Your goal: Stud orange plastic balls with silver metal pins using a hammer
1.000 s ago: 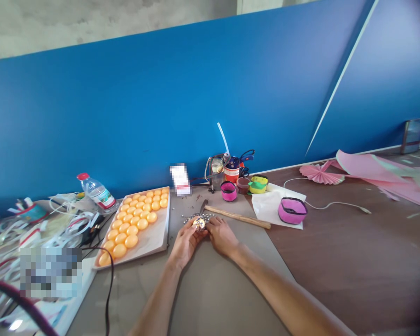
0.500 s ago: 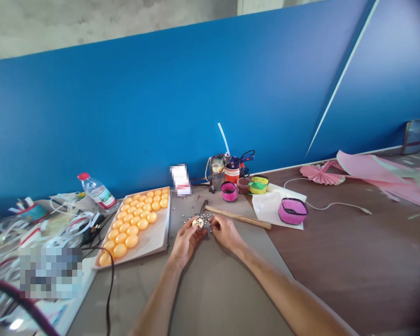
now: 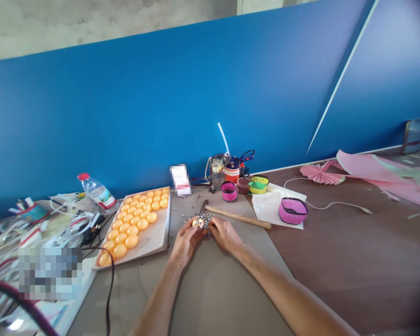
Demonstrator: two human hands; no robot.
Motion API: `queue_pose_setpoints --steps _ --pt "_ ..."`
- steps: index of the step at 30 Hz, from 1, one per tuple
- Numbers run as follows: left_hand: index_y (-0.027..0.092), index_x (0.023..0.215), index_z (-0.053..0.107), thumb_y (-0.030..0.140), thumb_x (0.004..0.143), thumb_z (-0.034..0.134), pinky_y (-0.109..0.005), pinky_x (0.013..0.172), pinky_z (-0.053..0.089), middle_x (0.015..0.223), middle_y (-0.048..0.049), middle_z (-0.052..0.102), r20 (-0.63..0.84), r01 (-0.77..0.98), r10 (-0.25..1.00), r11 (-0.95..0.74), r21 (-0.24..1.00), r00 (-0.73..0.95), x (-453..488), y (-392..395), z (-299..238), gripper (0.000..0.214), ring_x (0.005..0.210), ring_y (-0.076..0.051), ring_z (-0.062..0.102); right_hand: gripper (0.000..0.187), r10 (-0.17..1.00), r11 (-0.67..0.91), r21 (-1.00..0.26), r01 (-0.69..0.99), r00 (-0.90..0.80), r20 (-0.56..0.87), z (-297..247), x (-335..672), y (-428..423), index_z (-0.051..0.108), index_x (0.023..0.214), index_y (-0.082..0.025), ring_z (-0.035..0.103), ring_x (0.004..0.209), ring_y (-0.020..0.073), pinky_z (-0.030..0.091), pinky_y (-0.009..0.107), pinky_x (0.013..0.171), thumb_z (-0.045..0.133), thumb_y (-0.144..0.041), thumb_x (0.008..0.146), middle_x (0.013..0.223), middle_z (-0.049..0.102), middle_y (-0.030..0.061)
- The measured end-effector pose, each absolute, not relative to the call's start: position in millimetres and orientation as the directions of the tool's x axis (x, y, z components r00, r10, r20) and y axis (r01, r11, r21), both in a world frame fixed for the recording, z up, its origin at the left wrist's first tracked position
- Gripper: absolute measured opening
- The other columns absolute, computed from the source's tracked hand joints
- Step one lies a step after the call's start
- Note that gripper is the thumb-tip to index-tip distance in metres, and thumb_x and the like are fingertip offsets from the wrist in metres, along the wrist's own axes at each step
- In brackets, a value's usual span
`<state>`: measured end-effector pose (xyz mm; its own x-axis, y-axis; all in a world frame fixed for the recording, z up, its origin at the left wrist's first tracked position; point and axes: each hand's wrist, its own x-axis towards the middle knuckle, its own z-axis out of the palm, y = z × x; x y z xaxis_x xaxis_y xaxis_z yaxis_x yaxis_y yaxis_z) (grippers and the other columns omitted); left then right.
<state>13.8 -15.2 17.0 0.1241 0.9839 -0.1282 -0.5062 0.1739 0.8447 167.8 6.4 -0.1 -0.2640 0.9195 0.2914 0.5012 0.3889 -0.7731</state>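
Observation:
Between the thumb and fingers of my left hand (image 3: 187, 239) is a small orange ball (image 3: 198, 223) with silvery bits on its upper side. My right hand (image 3: 224, 234) is just right of the ball, its fingers pinched together; whatever is between the fingertips is too small to make out. Loose small metal pieces (image 3: 207, 216) lie scattered on the grey mat around and beyond the fingertips. Behind them rests a hammer (image 3: 238, 216), its wooden handle slanting to the right and its dark head near the pile.
Left of my hands stands a shallow tray (image 3: 153, 249) with rows of orange balls. Farther left are a water bottle (image 3: 100, 193) and tangled white cables (image 3: 75, 224). Pink fabric bowls (image 3: 293, 212) and a yellow one (image 3: 259, 185) sit behind, right, before a blue partition (image 3: 196, 107).
My right hand has shifted slightly left, bringing its fingertips closer to the ball. My left hand keeps the ball in nearly the same spot.

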Motion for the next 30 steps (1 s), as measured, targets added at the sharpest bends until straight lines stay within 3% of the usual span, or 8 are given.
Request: queue_pose_setpoints --steps 6,11,14,20,30 --pt "0.014 0.104 0.062 0.026 0.068 0.069 -0.034 0.076 0.047 0.089 -0.0070 0.067 -0.135 -0.506 0.982 0.185 0.842 0.134 12 -15 15 0.038 0.071 -0.017 0.063 0.012 0.919 0.395 -0.779 0.486 -0.222 0.327 -1 170 8 0.051 0.076 -0.019 0.050 0.059 0.0135 0.031 0.023 0.055 0.042 -0.023 0.083 0.064 0.057 0.0008" --pt "0.014 0.105 0.061 0.026 0.069 0.068 -0.034 0.079 0.046 0.093 -0.0081 0.067 -0.111 -0.494 0.985 0.163 0.854 0.133 12 -16 16 0.038 0.076 -0.017 0.063 0.008 0.951 0.264 -0.945 0.194 -0.213 0.222 5 167 7 0.048 0.073 -0.020 0.048 0.050 0.0106 0.036 0.022 0.053 0.043 -0.021 0.079 0.052 0.051 -0.0044" --pt "0.014 0.103 0.062 0.026 0.068 0.068 -0.034 0.079 0.046 0.093 -0.0083 0.067 -0.102 -0.489 0.987 0.149 0.859 0.122 13 -16 16 0.037 0.080 -0.018 0.062 0.007 0.952 0.185 -0.981 0.049 -0.257 0.167 9 166 5 0.050 0.075 -0.019 0.049 0.050 0.0104 0.039 0.022 0.055 0.043 -0.018 0.077 0.050 0.052 -0.0052" --pt "0.016 0.103 0.063 0.026 0.071 0.065 -0.037 0.084 0.045 0.104 -0.0087 0.064 -0.042 -0.442 0.986 0.112 0.890 0.164 17 -17 15 0.034 0.088 -0.021 0.060 0.007 0.948 0.228 -0.974 0.015 -0.233 0.218 13 161 0 0.054 0.071 -0.019 0.045 0.055 0.0095 0.037 0.022 0.055 0.050 -0.023 0.073 0.062 0.051 -0.0034" --pt "0.019 0.107 0.060 0.028 0.074 0.063 -0.040 0.089 0.044 0.106 -0.0071 0.063 0.004 -0.304 0.989 0.043 0.952 0.150 18 -17 9 0.034 0.092 -0.022 0.059 0.008 0.972 0.116 -0.993 0.009 -0.208 0.112 -1 158 6 0.054 0.072 -0.018 0.045 0.051 0.0090 0.036 0.022 0.052 0.051 -0.026 0.073 0.059 0.053 -0.0039"
